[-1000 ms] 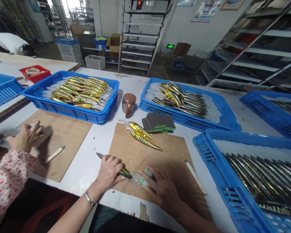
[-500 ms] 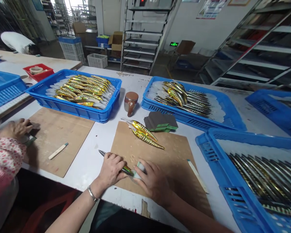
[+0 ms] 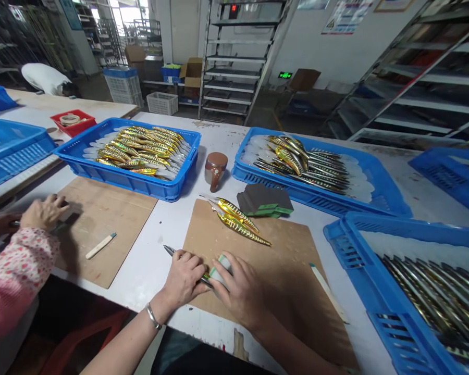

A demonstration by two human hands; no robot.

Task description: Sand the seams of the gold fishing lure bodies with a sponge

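My left hand is closed around a dark fishing lure, whose pointed end sticks out to the left and whose gold-green part shows near my thumb. My right hand grips a pale green-and-white sanding sponge against the lure's right end, which my fingers partly hide. Both hands are over a brown cardboard sheet. Just beyond them lie gold striped lures with clear lips. A stack of dark grey sponge pads with green edges sits behind those.
Blue trays of lures stand at the back, another blue tray at the right. A brown mug stands between the back ones. A thin stick lies at right. At left, a co-worker's hand rests over another cardboard sheet.
The view has shifted slightly, so the scene sits a little further right and lower. The sponge is tilted more upright against the lure. The co-worker's hand has moved a little.
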